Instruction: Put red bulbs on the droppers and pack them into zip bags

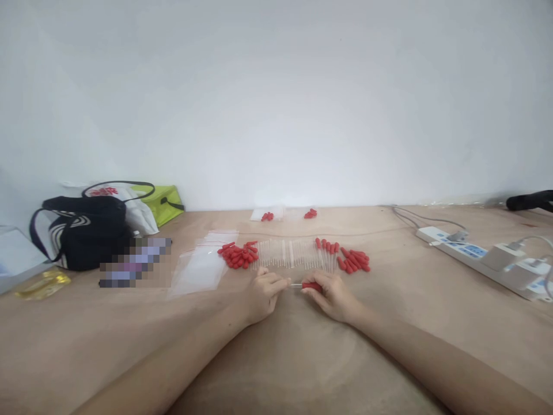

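Observation:
My left hand (pixel 264 294) pinches one end of a thin glass dropper tube (pixel 296 285). At the tube's other end my right hand (pixel 330 295) grips a red rubber bulb (pixel 310 285); whether the bulb is seated on the tube I cannot tell. Just beyond the hands lies a row of clear glass tubes (pixel 285 253). On its right side several droppers with red bulbs (pixel 327 246) lie together. A pile of loose red bulbs (pixel 237 255) is left of the row, and another group of red bulbs (pixel 354 260) is to the right.
Clear plastic bags (pixel 201 265) lie left of the bulbs. Small bags with red bulbs (pixel 268 215) are near the wall. A dark bag (pixel 86 230) and a green bag (pixel 164 203) stand at left. A power strip (pixel 470 251) with chargers and cables lies at right.

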A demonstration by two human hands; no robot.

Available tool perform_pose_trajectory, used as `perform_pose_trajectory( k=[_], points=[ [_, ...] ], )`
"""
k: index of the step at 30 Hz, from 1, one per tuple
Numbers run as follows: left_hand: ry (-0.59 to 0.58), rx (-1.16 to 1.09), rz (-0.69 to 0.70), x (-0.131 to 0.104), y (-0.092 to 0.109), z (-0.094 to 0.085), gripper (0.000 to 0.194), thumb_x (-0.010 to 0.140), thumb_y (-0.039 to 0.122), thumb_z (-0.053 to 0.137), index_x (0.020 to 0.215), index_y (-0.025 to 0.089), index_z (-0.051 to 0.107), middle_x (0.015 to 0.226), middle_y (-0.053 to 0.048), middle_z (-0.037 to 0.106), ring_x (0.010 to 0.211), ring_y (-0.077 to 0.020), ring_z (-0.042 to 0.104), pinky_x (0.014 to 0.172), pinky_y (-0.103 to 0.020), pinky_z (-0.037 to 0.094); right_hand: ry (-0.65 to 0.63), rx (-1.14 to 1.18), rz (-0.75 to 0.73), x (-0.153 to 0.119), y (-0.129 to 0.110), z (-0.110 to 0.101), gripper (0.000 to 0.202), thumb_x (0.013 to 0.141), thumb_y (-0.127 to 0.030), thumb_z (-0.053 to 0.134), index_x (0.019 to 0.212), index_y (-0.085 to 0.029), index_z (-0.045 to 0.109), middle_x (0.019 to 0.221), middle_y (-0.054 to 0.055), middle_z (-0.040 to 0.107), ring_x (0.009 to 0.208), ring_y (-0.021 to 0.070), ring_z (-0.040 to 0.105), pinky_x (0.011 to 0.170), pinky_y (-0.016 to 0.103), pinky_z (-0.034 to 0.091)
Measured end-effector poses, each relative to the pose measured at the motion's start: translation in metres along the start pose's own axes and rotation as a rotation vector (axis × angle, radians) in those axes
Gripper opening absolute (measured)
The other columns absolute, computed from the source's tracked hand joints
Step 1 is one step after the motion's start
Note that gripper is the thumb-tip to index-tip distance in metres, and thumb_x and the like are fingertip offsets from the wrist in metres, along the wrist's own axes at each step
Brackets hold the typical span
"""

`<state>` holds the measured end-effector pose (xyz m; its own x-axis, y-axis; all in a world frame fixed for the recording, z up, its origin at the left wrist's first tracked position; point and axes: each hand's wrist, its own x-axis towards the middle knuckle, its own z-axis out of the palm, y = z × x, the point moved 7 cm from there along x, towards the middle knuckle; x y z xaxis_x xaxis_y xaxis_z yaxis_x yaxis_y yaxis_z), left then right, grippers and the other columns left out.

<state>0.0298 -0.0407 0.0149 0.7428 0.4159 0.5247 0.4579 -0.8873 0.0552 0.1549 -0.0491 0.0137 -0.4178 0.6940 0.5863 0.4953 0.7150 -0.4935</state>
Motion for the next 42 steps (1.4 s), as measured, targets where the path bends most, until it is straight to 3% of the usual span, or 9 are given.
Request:
perform_pose_trajectory(
  k=[12, 17, 22, 25, 28, 31, 32, 36, 42],
  points=[
    [-0.042, -0.017, -0.047, 0.001, 0.001, 0.005, 0.026, 0.077, 0.005, 0.032, 0.083, 0.016, 0.055, 0.064, -0.003, 0.06, 0.06, -0.0136, 0.054, 0.063, -0.029, 0.029, -0.015, -0.155, -0.046, 0.002, -0.003, 0.006, 0.009, 0.079, -0.022, 0.046, 0.075, -0.017, 0.052, 0.069, 0.003, 0.058, 0.067, 0.0146, 0.051, 0.065, 0.029, 0.038],
    [-0.05, -0.018, -0.098, 0.001, 0.0, 0.005, 0.026, 0.08, 0.009, 0.031, 0.087, 0.017, 0.055, 0.068, -0.003, 0.062, 0.062, -0.0141, 0.055, 0.065, -0.029, 0.031, -0.025, 0.03, 0.05, 0.004, 0.003, 0.006, 0.015, 0.08, -0.027, 0.046, 0.079, -0.018, 0.057, 0.075, 0.004, 0.06, 0.073, 0.0159, 0.054, 0.068, 0.03, 0.041],
    [0.03, -0.083, -0.134, 0.004, 0.002, -0.001, 0.023, 0.086, 0.021, 0.035, 0.1, 0.017, 0.052, 0.079, -0.005, 0.064, 0.068, -0.0143, 0.057, 0.074, -0.032, 0.034, 0.202, 0.49, 0.341, 0.01, 0.026, 0.0, 0.028, 0.073, -0.04, 0.055, 0.091, -0.019, 0.055, 0.068, 0.0, 0.057, 0.064, 0.0132, 0.054, 0.061, 0.027, 0.044],
    [0.011, -0.114, -0.135, 0.007, 0.003, -0.005, 0.028, 0.085, 0.026, 0.04, 0.111, 0.018, 0.047, 0.094, -0.006, 0.062, 0.087, -0.0172, 0.055, 0.083, -0.034, 0.032, 0.348, 0.58, 0.465, 0.02, 0.05, -0.017, 0.037, 0.071, -0.043, 0.053, 0.098, -0.019, 0.05, 0.067, -0.001, 0.055, 0.059, 0.0114, 0.053, 0.056, 0.024, 0.043],
    [0.007, -0.089, -0.219, 0.006, -0.006, -0.01, 0.031, 0.085, 0.026, 0.04, 0.115, 0.019, 0.044, 0.103, -0.006, 0.058, 0.098, -0.019, 0.049, 0.086, -0.036, 0.03, 0.4, 0.351, 0.618, 0.032, 0.084, -0.05, 0.039, 0.077, -0.042, 0.042, 0.104, -0.016, 0.051, 0.071, 0.002, 0.058, 0.062, 0.0123, 0.054, 0.057, 0.024, 0.043],
    [-0.001, -0.047, -0.301, 0.003, -0.018, -0.01, 0.024, 0.084, 0.026, 0.042, 0.106, 0.02, 0.051, 0.102, -0.005, 0.058, 0.097, -0.0194, 0.049, 0.085, -0.037, 0.031, 0.194, -0.185, 0.79, 0.038, 0.117, -0.072, 0.039, 0.081, -0.036, 0.034, 0.111, -0.017, 0.051, 0.081, 0.004, 0.062, 0.07, 0.0135, 0.057, 0.063, 0.025, 0.042],
    [-0.005, -0.033, -0.316, 0.002, -0.021, -0.01, 0.022, 0.083, 0.025, 0.043, 0.102, 0.02, 0.053, 0.1, -0.005, 0.058, 0.097, -0.0196, 0.049, 0.084, -0.037, 0.031, 0.174, -0.245, 0.816, 0.038, 0.126, -0.075, 0.038, 0.08, -0.035, 0.036, 0.109, -0.016, 0.053, 0.085, 0.006, 0.063, 0.074, 0.0156, 0.058, 0.066, 0.026, 0.041],
    [-0.01, -0.001, -0.338, 0.0, -0.024, -0.008, 0.014, 0.079, 0.023, 0.048, 0.09, 0.02, 0.057, 0.098, -0.005, 0.057, 0.095, -0.0198, 0.049, 0.083, -0.038, 0.031, 0.105, -0.387, 0.856, 0.034, 0.144, -0.069, 0.037, 0.077, -0.033, 0.041, 0.105, -0.016, 0.057, 0.095, 0.01, 0.063, 0.087, 0.0219, 0.056, 0.074, 0.031, 0.038],
    [-0.001, 0.038, -0.365, 0.0, -0.026, -0.006, 0.011, 0.077, 0.022, 0.051, 0.085, 0.02, 0.059, 0.097, -0.004, 0.057, 0.093, -0.0201, 0.05, 0.082, -0.039, 0.031, 0.03, -0.518, 0.854, 0.035, 0.148, -0.06, 0.036, 0.075, -0.037, 0.044, 0.104, -0.019, 0.057, 0.096, 0.01, 0.063, 0.094, 0.0259, 0.054, 0.08, 0.038, 0.031]
  ],
)
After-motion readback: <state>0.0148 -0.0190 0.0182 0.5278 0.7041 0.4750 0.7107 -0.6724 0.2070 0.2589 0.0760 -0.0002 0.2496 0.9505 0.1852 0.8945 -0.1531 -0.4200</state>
